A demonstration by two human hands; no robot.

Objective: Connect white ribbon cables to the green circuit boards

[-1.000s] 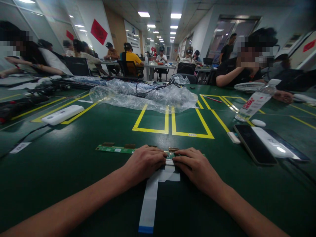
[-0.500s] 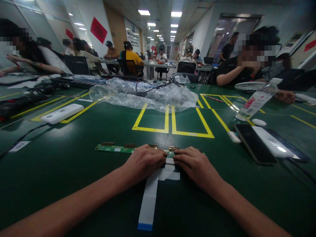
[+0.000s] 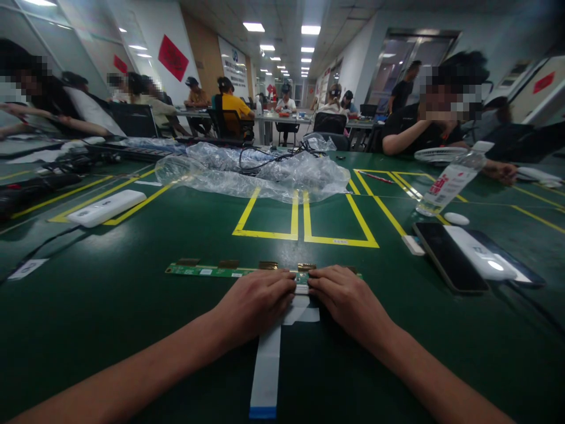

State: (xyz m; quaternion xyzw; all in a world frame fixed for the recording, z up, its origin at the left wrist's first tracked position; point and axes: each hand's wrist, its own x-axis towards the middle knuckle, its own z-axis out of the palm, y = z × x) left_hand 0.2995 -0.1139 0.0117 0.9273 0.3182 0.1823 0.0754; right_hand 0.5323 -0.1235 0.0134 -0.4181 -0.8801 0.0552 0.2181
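Observation:
A long, narrow green circuit board with copper-coloured tabs along its far edge lies crosswise on the table. At its middle is a white connector, from which a folded white flat ribbon cable with a blue end runs toward me. My left hand is closed, its bent fingertips pressing at the left side of the connector. On the opposite side, my right hand mirrors it with fingers together. The exact grip under the fingers is hidden. Both hands cover parts of the board.
Crumpled clear plastic wrap lies beyond yellow tape outlines. At right are a phone, a white device and a tilted bottle. A white power bank-like device with a cable lies left. People sit around.
The left hand has shifted slightly down and inward against the connector, showing more of the board's tabs. The right hand stays nearly in place. The view has moved a little.

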